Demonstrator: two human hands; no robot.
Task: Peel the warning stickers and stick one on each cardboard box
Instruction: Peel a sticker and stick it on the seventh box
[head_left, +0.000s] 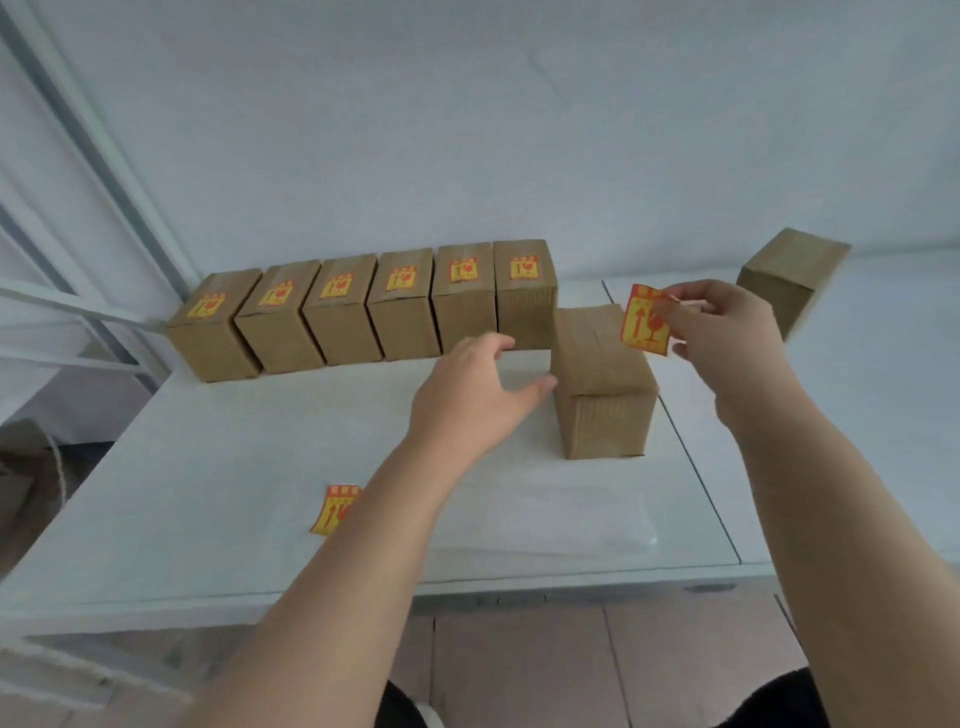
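Note:
A plain cardboard box (602, 384) stands mid-table with no sticker on its top. My right hand (722, 332) pinches a yellow and red warning sticker (645, 319) just above the box's far right corner. To the left of that box my left hand (478, 389) hovers with fingers spread, its fingertips close to the box's left side, holding nothing. Behind, a row of several boxes (337, 312) each carries a sticker on top. Another bare box (789, 278) sits at the far right. A sticker sheet (335, 509) lies on the table, partly hidden by my left forearm.
The white table (208, 493) has a seam (696, 467) running front to back on the right. A white wall stands close behind the boxes. White shelf rails (78, 306) cross at the left. The table's front edge is near my body.

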